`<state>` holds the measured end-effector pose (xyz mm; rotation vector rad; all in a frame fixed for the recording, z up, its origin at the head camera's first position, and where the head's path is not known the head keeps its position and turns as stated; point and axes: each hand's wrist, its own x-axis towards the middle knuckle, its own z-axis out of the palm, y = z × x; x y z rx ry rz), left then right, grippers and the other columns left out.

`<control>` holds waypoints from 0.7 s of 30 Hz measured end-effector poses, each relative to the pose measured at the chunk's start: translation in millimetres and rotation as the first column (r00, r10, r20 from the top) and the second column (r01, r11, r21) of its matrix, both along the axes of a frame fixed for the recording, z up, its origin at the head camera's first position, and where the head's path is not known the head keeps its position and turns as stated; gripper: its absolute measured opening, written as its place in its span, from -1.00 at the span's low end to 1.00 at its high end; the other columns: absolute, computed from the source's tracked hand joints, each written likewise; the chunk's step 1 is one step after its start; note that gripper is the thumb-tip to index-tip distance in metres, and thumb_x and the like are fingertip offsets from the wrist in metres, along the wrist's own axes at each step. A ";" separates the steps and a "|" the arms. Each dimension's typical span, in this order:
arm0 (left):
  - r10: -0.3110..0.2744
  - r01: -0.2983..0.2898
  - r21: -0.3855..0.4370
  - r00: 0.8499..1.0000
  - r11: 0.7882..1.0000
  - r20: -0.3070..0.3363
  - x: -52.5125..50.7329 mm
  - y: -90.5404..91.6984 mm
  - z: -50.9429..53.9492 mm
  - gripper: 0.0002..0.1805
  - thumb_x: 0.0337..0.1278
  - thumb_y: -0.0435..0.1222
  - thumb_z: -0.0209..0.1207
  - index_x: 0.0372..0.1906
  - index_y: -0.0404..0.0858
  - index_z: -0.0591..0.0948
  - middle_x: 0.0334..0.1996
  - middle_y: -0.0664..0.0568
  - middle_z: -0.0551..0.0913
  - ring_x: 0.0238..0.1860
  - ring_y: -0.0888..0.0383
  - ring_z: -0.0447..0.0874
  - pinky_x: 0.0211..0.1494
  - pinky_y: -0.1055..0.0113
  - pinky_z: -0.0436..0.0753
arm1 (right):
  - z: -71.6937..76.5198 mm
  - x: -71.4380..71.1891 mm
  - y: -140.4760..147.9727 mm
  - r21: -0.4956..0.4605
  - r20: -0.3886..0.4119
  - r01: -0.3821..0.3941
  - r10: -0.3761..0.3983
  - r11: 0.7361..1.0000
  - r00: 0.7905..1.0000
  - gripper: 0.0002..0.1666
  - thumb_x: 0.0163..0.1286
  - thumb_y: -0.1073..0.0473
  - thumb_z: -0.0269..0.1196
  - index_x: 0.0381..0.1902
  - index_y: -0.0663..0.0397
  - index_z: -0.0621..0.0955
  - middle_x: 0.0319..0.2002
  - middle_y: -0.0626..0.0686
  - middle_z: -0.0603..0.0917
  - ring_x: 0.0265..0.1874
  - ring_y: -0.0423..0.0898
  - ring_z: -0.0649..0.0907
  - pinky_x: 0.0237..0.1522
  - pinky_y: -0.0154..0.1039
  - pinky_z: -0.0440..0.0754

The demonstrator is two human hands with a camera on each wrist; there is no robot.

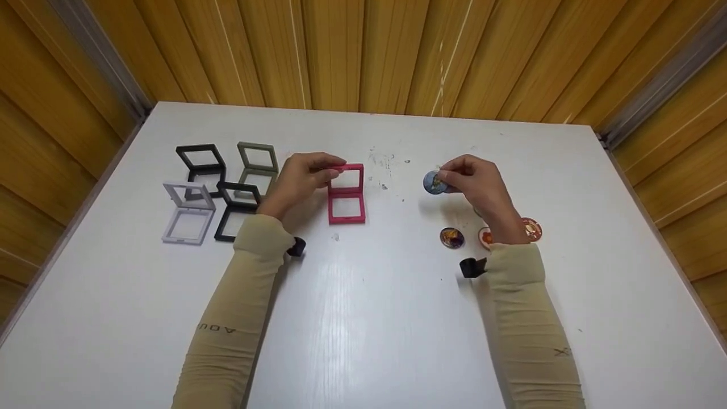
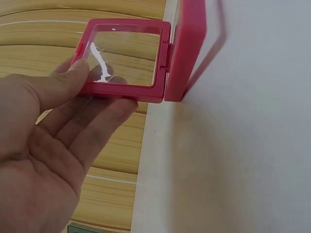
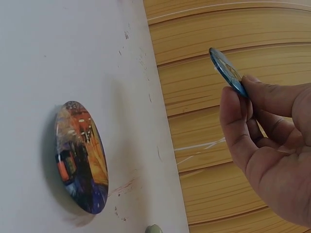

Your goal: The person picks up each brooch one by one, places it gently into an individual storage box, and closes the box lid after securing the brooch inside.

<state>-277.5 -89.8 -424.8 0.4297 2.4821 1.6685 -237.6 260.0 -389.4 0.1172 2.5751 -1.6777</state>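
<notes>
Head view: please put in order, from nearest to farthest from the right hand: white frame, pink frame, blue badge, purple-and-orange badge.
1. Blue badge: pinched in the right hand.
2. Purple-and-orange badge: lower, on the table.
3. Pink frame: leftward, held by the left hand.
4. White frame: leftmost.

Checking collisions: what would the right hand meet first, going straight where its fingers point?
Probably the open pink frame, with the held blue badge leading; relative height is unclear.
</notes>
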 end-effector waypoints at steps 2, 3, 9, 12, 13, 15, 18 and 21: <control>-0.009 0.009 0.001 1.000 1.000 -0.003 0.4 3.0 -0.1 -0.69 0.44 -0.38 0.31 0.19 -0.15 0.78 0.07 0.02 0.76 0.05 -0.01 0.71 0.15 0.24 0.71 | 0.7 0.3 -1.6 0.002 -0.008 -0.010 0.010 1.000 1.000 -0.72 0.56 0.19 0.35 0.09 0.27 0.66 0.04 0.17 0.66 -0.06 -0.01 0.70 0.09 -0.23 0.71; -0.016 0.016 0.005 1.000 1.000 -0.007 0.4 4.5 -0.3 -0.70 0.44 -0.39 0.32 0.18 -0.16 0.78 0.07 0.02 0.77 0.04 0.01 0.71 0.15 0.24 0.71 | 1.1 0.5 -2.4 0.003 -0.011 -0.014 0.014 1.000 1.000 -0.71 0.56 0.19 0.35 0.09 0.28 0.66 0.03 0.17 0.66 -0.07 -0.02 0.70 0.07 -0.24 0.72; -0.036 0.037 0.024 0.999 0.999 -0.030 0.6 11.2 -0.3 -0.70 0.41 -0.44 0.32 0.16 -0.20 0.79 0.03 0.00 0.78 -0.01 0.10 0.74 0.14 0.28 0.71 | 0.9 2.1 -6.6 0.010 -0.015 -0.043 0.043 0.999 0.999 -0.68 0.55 0.16 0.36 0.10 0.27 0.66 0.03 0.16 0.67 -0.06 -0.03 0.70 0.06 -0.27 0.71; -0.042 0.042 0.016 0.998 0.999 -0.039 1.0 14.8 -0.3 -0.69 0.41 -0.44 0.32 0.16 -0.20 0.79 0.02 0.01 0.79 -0.01 0.11 0.75 0.14 0.29 0.71 | 0.8 3.3 -8.5 0.014 -0.018 -0.046 0.046 0.999 0.999 -0.69 0.55 0.16 0.36 0.09 0.27 0.66 0.02 0.16 0.67 -0.05 -0.02 0.70 0.06 -0.27 0.71; -0.044 0.045 0.013 0.998 0.999 -0.039 1.5 16.2 -0.2 -0.69 0.41 -0.44 0.32 0.16 -0.20 0.79 0.03 0.01 0.79 0.00 0.11 0.74 0.15 0.29 0.71 | 0.7 3.6 -9.4 0.017 -0.017 -0.045 0.045 0.999 0.999 -0.70 0.55 0.17 0.36 0.08 0.27 0.66 0.02 0.16 0.68 -0.05 -0.02 0.70 0.05 -0.27 0.71; -0.047 0.047 0.005 0.998 0.999 -0.041 2.4 19.3 -0.4 -0.69 0.42 -0.43 0.32 0.17 -0.19 0.79 0.04 0.02 0.78 0.01 0.12 0.74 0.15 0.29 0.70 | -0.3 3.4 -11.1 0.026 -0.016 -0.046 0.047 0.999 0.999 -0.72 0.56 0.17 0.35 0.07 0.26 0.66 0.01 0.16 0.68 -0.07 -0.01 0.71 0.04 -0.27 0.71; -0.045 0.045 -0.007 0.998 0.999 -0.049 4.6 24.2 -0.9 -0.70 0.42 -0.40 0.32 0.17 -0.16 0.79 0.07 0.04 0.78 0.03 0.13 0.73 0.17 0.31 0.70 | -3.5 1.6 -14.8 0.038 -0.018 -0.059 0.060 0.998 0.998 -0.75 0.56 0.20 0.34 0.05 0.27 0.66 -0.01 0.17 0.69 -0.09 -0.01 0.72 0.01 -0.27 0.72; -0.037 0.036 -0.016 0.998 0.999 -0.056 6.7 29.0 -1.8 -0.69 0.42 -0.39 0.32 0.17 -0.14 0.79 0.09 0.05 0.77 0.04 0.14 0.73 0.17 0.31 0.69 | -6.9 -0.4 -20.0 0.047 -0.023 -0.073 0.074 0.996 0.997 -0.77 0.56 0.21 0.35 0.03 0.27 0.67 -0.04 0.17 0.70 -0.11 -0.01 0.72 -0.01 -0.26 0.73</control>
